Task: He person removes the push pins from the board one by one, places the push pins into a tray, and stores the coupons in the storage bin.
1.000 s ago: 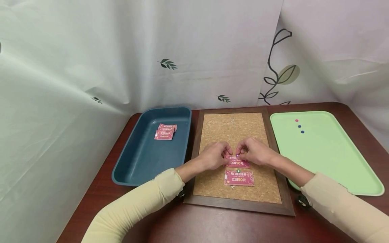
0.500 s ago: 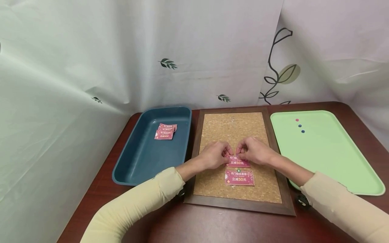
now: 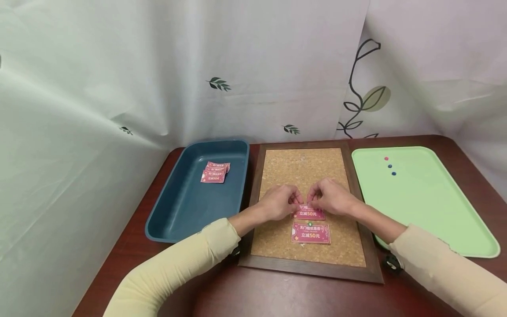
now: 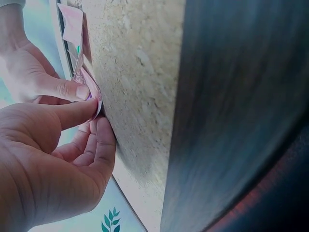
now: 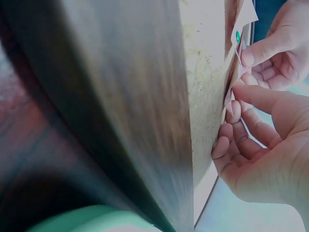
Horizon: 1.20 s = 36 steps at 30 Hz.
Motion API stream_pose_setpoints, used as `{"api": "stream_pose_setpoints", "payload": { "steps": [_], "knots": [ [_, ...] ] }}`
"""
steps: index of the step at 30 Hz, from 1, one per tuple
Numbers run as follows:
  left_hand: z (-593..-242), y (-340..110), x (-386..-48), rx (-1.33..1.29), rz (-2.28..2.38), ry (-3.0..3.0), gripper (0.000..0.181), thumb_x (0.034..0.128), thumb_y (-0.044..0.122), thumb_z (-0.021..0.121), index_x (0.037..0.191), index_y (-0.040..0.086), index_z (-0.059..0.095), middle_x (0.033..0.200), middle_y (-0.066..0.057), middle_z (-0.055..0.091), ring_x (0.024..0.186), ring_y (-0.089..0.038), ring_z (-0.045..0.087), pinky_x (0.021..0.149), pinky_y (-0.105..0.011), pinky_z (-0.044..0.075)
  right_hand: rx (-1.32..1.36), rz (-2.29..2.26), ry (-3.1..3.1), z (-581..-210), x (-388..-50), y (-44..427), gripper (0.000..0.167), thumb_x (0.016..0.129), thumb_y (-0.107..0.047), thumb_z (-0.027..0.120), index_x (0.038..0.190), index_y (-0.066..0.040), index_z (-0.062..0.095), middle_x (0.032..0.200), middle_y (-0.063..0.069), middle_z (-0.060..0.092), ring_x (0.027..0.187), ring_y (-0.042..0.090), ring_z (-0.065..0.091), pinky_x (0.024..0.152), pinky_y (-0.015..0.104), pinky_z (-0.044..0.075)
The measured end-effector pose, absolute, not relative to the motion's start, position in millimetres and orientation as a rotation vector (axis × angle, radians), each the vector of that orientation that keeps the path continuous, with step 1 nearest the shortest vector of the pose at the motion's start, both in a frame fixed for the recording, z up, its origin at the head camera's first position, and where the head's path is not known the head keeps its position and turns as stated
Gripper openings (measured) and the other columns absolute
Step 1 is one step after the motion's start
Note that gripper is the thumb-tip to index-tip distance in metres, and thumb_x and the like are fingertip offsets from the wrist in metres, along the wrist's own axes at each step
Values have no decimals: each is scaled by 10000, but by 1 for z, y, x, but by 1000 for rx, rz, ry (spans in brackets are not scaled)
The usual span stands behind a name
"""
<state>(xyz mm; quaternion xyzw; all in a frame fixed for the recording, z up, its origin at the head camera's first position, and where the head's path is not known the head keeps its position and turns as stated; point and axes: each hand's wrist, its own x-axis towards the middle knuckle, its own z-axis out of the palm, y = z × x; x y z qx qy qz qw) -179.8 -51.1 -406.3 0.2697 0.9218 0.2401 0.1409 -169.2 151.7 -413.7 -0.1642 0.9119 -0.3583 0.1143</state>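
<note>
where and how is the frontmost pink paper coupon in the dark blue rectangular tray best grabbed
Probably by its near edge: pinch the frontmost coupon there, reaching down from above on the near side. That edge lies over bare floor of the tray, while its far edge overlaps the other pink coupons.

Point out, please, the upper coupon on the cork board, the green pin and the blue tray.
Upper coupon (image 3: 310, 214): head view, on the middle of its printed lower half.
Green pin (image 3: 310, 224): head view, on its head.
Blue tray (image 3: 194, 211): head view, on a bare part of its floor.
</note>
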Motion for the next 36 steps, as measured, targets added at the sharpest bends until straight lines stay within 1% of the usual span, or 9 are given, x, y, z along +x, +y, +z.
{"api": "stream_pose_setpoints", "payload": {
  "steps": [6,14,18,21,26,33,36],
  "knots": [
    [-408,-52,-179,809,700,2664,85,993,66,740,960,144,733,826,75,667,726,-57,583,646,-210,450,-500,-1041,2643,-412,-170,152,98,928,21,733,879,-58,765,767,20,660,676,148,559,605,285,443],
    [-406,-51,-179,789,714,2658,76,1014,67,712,979,132,734,837,59,665,730,-75,584,635,-212,452,-479,-1042,2614,-409,-172,151,107,917,26,723,854,-56,750,750,25,639,672,155,543,617,304,434],
    [-405,-51,-179,795,709,2650,74,1014,64,715,983,127,736,840,56,668,735,-69,584,643,-206,454,-487,-1028,2600,-409,-173,152,105,920,16,724,852,-60,749,744,18,634,665,146,539,606,289,428],
    [-403,-52,-180,810,721,2638,63,1017,62,716,992,117,734,853,44,675,748,-68,587,653,-203,458,-512,-1055,2567,-408,-173,154,98,927,19,715,864,-48,748,774,28,645,684,155,542,607,290,435],
    [-399,-54,-182,794,762,2616,64,1016,60,718,989,115,736,866,37,679,773,-79,599,664,-214,476,-504,-1083,2546,-406,-174,158,102,939,18,711,884,-56,754,860,41,671,769,182,556,661,314,460],
    [-389,-58,-183,766,778,2609,72,1026,81,713,994,138,740,893,44,692,820,-90,623,701,-231,497,-481,-1166,2528,-406,-172,161,99,964,11,698,915,-54,754,874,53,693,719,169,587,615,297,477],
    [-384,-61,-185,787,787,2616,76,1023,89,718,994,156,736,922,46,711,861,-83,646,720,-236,503,-505,-1200,2543,-406,-170,164,78,963,0,718,920,-54,755,872,43,700,760,177,588,624,298,486]
  ]
}}
